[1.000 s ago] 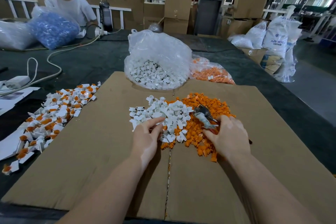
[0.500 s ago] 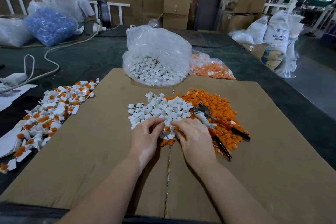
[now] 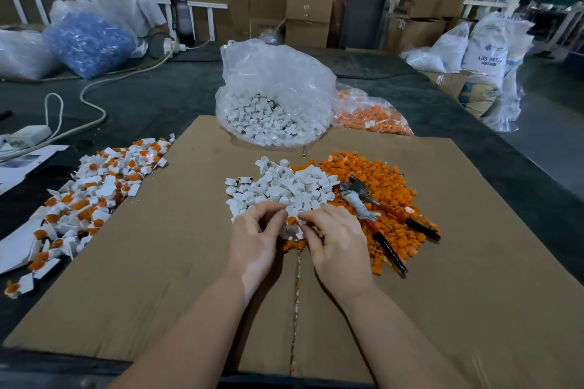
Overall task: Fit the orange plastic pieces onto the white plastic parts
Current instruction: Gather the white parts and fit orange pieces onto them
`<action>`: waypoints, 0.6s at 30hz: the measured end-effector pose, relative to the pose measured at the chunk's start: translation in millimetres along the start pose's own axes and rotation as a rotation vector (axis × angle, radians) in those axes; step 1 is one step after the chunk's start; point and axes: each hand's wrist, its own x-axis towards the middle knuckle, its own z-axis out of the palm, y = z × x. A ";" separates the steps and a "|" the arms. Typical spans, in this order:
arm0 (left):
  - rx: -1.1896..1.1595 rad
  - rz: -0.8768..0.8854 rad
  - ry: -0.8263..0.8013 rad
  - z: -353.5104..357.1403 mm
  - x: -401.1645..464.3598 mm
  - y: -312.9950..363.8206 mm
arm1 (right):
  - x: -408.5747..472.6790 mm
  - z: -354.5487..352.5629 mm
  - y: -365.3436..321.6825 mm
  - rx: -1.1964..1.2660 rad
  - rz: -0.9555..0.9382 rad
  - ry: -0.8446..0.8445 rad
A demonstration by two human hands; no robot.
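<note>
Orange plastic pieces (image 3: 376,180): loose heap on the cardboard sheet (image 3: 151,262), right of centre, touching the white heap beside it. A further lot sits in a clear bag (image 3: 369,114) behind, partly hidden by the larger bag.

White plastic parts (image 3: 284,186): loose heap at centre of the sheet, near edge covered by both hands. More fill an open clear bag (image 3: 275,98) at the sheet's far edge.

Held item: one white part with an orange piece (image 3: 292,221) showing in it, between the two hands at the near edge of the white heap. Mostly hidden by fingertips; whether the orange piece is fully seated cannot be told.

Left hand (image 3: 256,240): fingers curled, thumb and forefinger pinching the held part from the left.

Right hand (image 3: 338,243): fingers curled, tips closed on the same part from the right.

Pliers (image 3: 373,211): lying on the orange heap, just right of the right hand, handles spread.

Assembled white-and-orange parts (image 3: 91,196): spread along the sheet's left edge and onto the dark table (image 3: 151,98).

Another person (image 3: 123,0): seated at the far left, cut off by the frame top, behind a bag of blue pieces (image 3: 88,41).
</note>
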 end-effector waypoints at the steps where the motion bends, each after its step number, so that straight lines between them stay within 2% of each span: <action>1: -0.016 0.013 0.040 0.0 -1.0 0.9 | -1.2 -0.2 -0.7 -0.002 -0.009 -0.003; 5: -0.018 0.074 0.261 -7.2 2.3 5.9 | -5.9 -0.5 -4.1 -0.007 -0.103 -0.091; 7: 0.053 0.064 0.340 -19.3 11.7 6.0 | -6.4 -0.2 -5.2 -0.033 -0.148 -0.152; 12: 0.406 0.043 0.361 -52.1 30.4 -3.4 | -5.5 2.0 -5.8 -0.101 -0.186 -0.197; 18: 0.592 -0.003 0.311 -60.2 29.6 -10.5 | -4.8 5.3 -5.5 -0.127 -0.144 -0.168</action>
